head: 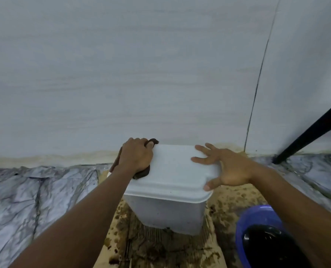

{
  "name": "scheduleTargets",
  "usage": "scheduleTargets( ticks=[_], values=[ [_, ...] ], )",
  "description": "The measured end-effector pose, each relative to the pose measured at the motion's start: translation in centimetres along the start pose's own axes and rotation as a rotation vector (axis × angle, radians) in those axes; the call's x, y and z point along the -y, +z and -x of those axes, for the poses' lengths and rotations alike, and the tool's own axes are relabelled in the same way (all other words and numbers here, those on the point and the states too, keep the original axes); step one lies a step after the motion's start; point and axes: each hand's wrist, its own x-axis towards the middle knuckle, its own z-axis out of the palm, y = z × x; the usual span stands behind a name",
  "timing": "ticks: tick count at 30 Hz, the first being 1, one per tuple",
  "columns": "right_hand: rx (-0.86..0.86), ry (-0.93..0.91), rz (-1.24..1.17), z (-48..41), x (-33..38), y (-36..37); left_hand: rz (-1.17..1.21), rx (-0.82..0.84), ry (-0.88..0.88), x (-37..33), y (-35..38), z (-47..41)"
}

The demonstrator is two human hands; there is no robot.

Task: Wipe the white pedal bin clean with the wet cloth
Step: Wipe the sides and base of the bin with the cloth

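Because the white pedal bin (172, 209) looks like light plastic and could slide under a rub, the right hand (226, 167) lies flat on the 3 o'clock side of the lid (172, 165). Its fingers are straight and spread, and the thumb is on the front rim. Its grip is fully open and holds nothing; I think it only presses to steady the bin.

The left hand (136, 156) is at the 10 o'clock corner of the lid. Its grip is closed around the wet cloth (142, 174), a dark brown one, and presses it on the lid. One fold shows beyond the fingers, another under the palm. I judge the lid top is the part in work. The front wall shows small dark specks and seems not yet wiped. The pedal is not visible.

The bin stands on stained, wet-looking cardboard (236, 198) on the floor (35, 190). The wall (160, 74) is just behind it at 12 o'clock, so the back edge leaves little room for a hand. At 9 o'clock the arm has free room. At 4 o'clock a blue basin (257, 211) with dark water stands near, handy for rinsing, but the right forearm could knock it. A black pole (311, 132) leans at 2 o'clock, well apart.
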Motion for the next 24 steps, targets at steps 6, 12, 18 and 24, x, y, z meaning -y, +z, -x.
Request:
scheduleTargets(
  ticks=[6, 12, 18, 24],
  values=[
    [-0.186, 0.016, 0.348, 0.0, 3.2, 6.3, 0.046, -0.009, -0.025, -0.4, -0.4, 0.5],
    [-0.187, -0.044, 0.129, -2.2, -1.1, 3.3, 0.011, 0.063, -0.083, -1.1, -0.9, 1.0],
    [-0.193, -0.029, 0.043, -4.5, -1.3, 2.5, -0.007, 0.053, 0.236, -0.1, 0.2, 5.5],
    [-0.209, -0.012, -0.008, -5.3, -2.0, 2.2, -0.124, -0.149, 0.534, -1.0, 2.8, 8.4]
  ],
)
